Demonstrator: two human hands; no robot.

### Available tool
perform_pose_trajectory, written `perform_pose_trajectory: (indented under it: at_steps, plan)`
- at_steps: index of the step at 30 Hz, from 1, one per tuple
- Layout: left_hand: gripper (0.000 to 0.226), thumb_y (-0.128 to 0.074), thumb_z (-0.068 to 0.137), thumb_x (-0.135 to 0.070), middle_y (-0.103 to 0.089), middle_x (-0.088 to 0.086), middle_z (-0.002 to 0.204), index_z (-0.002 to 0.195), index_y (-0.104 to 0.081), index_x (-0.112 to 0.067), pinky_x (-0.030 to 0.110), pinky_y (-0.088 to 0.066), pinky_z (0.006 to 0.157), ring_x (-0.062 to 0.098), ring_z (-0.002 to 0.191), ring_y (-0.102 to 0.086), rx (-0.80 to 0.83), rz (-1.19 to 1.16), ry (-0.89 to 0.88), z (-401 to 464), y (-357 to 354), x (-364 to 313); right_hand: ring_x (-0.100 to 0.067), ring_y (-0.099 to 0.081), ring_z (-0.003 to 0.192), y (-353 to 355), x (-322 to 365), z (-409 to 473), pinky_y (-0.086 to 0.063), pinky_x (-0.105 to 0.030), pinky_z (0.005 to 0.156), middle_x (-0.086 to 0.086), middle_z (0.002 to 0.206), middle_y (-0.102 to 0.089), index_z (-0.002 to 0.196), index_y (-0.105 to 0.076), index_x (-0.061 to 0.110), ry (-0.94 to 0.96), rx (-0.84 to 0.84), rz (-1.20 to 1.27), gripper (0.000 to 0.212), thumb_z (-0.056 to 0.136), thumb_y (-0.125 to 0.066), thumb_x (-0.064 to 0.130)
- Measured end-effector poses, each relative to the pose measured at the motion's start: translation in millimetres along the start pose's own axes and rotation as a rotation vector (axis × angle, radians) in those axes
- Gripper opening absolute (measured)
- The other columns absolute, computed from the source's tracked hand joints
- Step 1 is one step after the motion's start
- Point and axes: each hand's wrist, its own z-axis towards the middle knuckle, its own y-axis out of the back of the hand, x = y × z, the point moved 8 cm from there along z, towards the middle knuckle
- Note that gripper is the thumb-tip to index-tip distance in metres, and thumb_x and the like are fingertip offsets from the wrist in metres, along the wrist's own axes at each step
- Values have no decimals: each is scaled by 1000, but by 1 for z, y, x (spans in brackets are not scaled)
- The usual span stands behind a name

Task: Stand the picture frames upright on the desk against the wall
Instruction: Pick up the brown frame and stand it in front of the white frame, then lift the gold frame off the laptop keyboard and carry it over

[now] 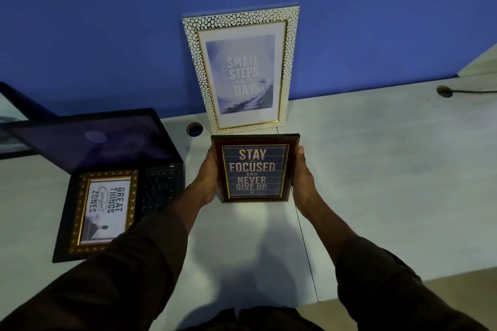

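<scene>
Left hand (208, 173) & right hand (301, 172) are clasping the "Stay Focused" frame (255, 168) by its side edges, long axis upright, just in front of the white pebbled frame (240, 70) leaning on the blue wall (107, 21).

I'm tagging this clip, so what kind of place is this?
Probably an office or study corner: a pale desk with cable holes stands against a blue wall, an open laptop sits on it, and motivational picture frames lean there.
</scene>
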Motion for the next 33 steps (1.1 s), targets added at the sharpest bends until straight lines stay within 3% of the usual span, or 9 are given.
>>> perform_pose_trajectory:
  at_steps: [2,4,6,8,12,20,26,30,33]
  plan:
    - [69,-21,98,-71,-79,3,111,116,-72,-29,50,-46,110,26,105,-73,-29,4,-10,-4,1,3,7,-72,71,2,3,-4,-50,-14,69,28,84,-70,99,-61,39,31,-26,-24,48,106,-15,52]
    - [64,-16,100,-68,-75,-2,108,109,-69,-32,47,-41,108,19,99,-69,-77,9,-17,-12,5,4,-2,-69,87,7,1,-5,-46,-24,88,20,103,-67,105,-58,37,49,-63,-22,43,106,-18,52]
    - [61,-19,102,-64,-70,4,127,122,-63,-28,48,-37,113,24,113,-64,-102,-7,-15,-19,10,5,-16,-60,117,13,-3,-6,-38,-39,108,2,132,-63,119,-55,33,59,-101,3,43,105,-22,56]
    - [65,-22,103,-62,-57,10,149,143,-52,-20,51,-32,118,31,135,-53,-123,-15,-20,-27,19,6,-27,-53,133,19,-9,-11,-32,-49,118,-7,145,-57,130,-56,24,79,-147,22,54,103,-26,60]
    - [71,-22,104,-60,-44,11,160,152,-43,-13,52,-27,121,33,146,-42,-143,10,-67,-45,43,10,-30,-47,138,26,-24,-34,-33,-51,116,-10,150,-51,145,-49,16,69,-235,58,67,101,-29,63]
    - [75,-28,99,-69,-45,9,159,153,-43,-18,52,-22,124,29,147,-40,-90,-1,-93,-95,122,47,-31,-51,133,1,-69,-95,-38,-54,115,-9,149,-52,142,-49,18,40,-419,123,68,99,-28,66]
    - [69,-30,102,-62,-48,12,156,151,-45,-15,42,-30,115,27,139,-48,-129,-35,-141,-152,204,77,-27,-59,112,-80,-105,-150,-47,-39,90,-9,124,-63,125,-59,15,34,-317,110,63,99,-32,66]
    - [62,-32,104,-56,-56,12,146,147,-48,-15,40,-32,110,25,130,-53,-165,-47,-178,-199,268,92,-31,-60,114,-153,-127,-173,-48,-41,90,-14,124,-63,127,-60,10,42,-228,51,66,101,-32,64]
    - [58,-33,104,-54,-56,9,146,147,-50,-19,40,-32,106,26,135,-51,-193,-31,-204,-232,316,103,-32,-60,116,-208,-142,-185,-47,-44,95,-15,127,-62,127,-59,9,18,-120,21,64,102,-31,61]
